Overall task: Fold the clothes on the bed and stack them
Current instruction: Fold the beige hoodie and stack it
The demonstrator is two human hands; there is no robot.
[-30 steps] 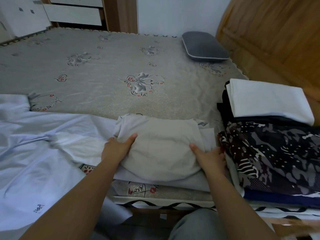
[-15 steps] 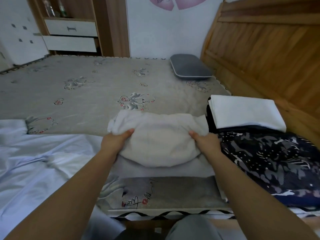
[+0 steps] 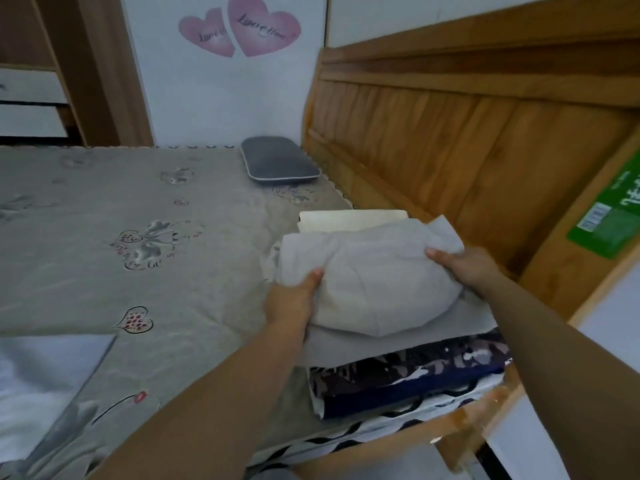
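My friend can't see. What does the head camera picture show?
Two hands, left and right, hold a folded pale grey garment over a stack of folded clothes at the bed's right edge. A dark pillow lies by the wooden headboard.

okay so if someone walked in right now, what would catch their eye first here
Probably both hands, left hand and right hand, gripping a folded pale garment over the stack of clothes beside the wooden headboard. Then the pink heart stickers on the far wall.

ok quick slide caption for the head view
Both hands, left and right, lower a folded pale garment onto the clothes stack beside the headboard.
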